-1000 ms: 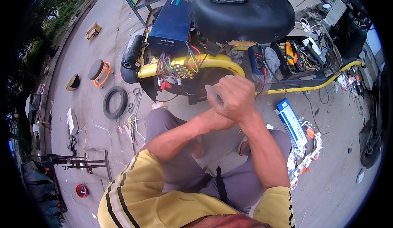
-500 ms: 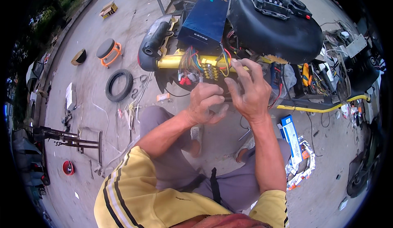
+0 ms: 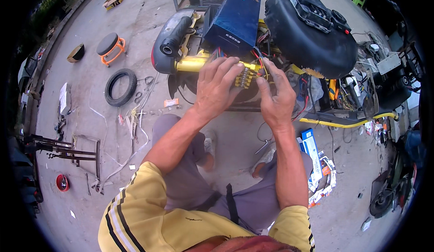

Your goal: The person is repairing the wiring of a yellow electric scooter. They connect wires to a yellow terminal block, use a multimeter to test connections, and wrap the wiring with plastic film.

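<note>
My left hand (image 3: 215,87) has its fingers curled over the coloured wires at the left side of a yellow connector group (image 3: 244,77), hiding part of the bundle. On the right of that group my right hand (image 3: 276,99) pinches at the wires with thumb and forefinger. These connectors lie against the scooter's yellow frame tube (image 3: 187,64). Above them sits a dark blue box (image 3: 231,19), with wires coming out beneath it. A black seat (image 3: 307,42) carrying black units lies to the right.
A round stool (image 3: 108,44), a tyre (image 3: 120,87), a metal frame (image 3: 86,154) and a red bowl (image 3: 63,183) are on the pavement at left. At right are a blue-and-white carton (image 3: 311,146), crumpled foil, loose cables and another scooter (image 3: 389,188).
My hands were clasped, then came apart and rose toward the connectors. My left hand now reaches up over the wires, and my right has closed in from the right.
</note>
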Motion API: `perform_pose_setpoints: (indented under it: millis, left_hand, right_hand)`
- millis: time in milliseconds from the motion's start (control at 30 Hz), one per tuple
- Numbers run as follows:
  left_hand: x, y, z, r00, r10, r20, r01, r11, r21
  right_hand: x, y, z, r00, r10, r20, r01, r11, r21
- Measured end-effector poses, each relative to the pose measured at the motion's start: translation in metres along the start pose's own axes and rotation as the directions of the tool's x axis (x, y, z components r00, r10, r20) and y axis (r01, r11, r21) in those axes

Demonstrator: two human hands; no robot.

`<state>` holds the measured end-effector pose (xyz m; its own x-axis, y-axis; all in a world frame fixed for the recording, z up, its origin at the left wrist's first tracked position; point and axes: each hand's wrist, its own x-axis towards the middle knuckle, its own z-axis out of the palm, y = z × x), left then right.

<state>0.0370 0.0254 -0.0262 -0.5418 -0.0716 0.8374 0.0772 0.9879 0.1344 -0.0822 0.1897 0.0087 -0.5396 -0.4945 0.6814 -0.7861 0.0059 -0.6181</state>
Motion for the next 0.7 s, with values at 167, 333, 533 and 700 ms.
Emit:
perform_pose_setpoints:
  millis: [167,333,533,700]
  left_hand:
    - [0.008,0.004,-0.001,1.000,-0.018,-0.018,0.018,1.000,0.024]
    - [0.013,0.006,-0.004,0.997,-0.072,-0.015,0.071,0.997,-0.037]
    - [0.018,0.005,-0.007,0.998,-0.059,-0.014,0.058,0.997,-0.046]
    - [0.017,0.002,-0.007,0.999,-0.040,-0.024,0.039,0.998,-0.043]
  right_hand:
    - [-0.001,0.012,0.005,0.977,0.212,-0.015,-0.205,0.958,0.203]
    - [0.001,0.007,-0.001,0.895,0.442,0.063,-0.432,0.819,0.378]
    - [0.006,0.003,0.000,0.875,0.480,0.063,-0.457,0.776,0.435]
    - [0.004,0.009,0.000,0.875,0.477,0.085,-0.461,0.766,0.447]
